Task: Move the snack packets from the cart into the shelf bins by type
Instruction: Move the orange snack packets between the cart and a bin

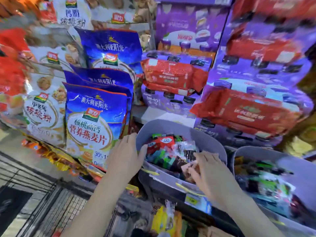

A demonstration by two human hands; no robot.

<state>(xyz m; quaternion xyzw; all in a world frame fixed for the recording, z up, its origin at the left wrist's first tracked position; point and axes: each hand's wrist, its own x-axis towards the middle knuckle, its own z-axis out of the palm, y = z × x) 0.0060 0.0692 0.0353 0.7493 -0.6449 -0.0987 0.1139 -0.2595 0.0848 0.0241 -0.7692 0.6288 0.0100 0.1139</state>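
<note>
The wire cart (56,207) sat low on the left, with a few bright packets (164,218) at the bottom edge that probably had yet to be sorted. The left hand (126,154) held the near-left rim of the grey bin (171,124), fingers laid up the outer wall and thumb hooked inside, seemingly to steady it. The bin was already heaped with small snack packets (164,151) in red, green, black and clear wrappers, lying at all angles.

The right hand (210,170) reached into the bin's near-right corner, far closer to the load than the left. Its fingers bent down narrowly on a brown packet (189,168), pinching it against the thumb as far as the blur showed. That packet lay directly under the fingertips, touching the pile, so letting go likely needed only a short drop. Its long axis was too blurred to tell. A second bin (273,153) stood just beside on the right.
</note>
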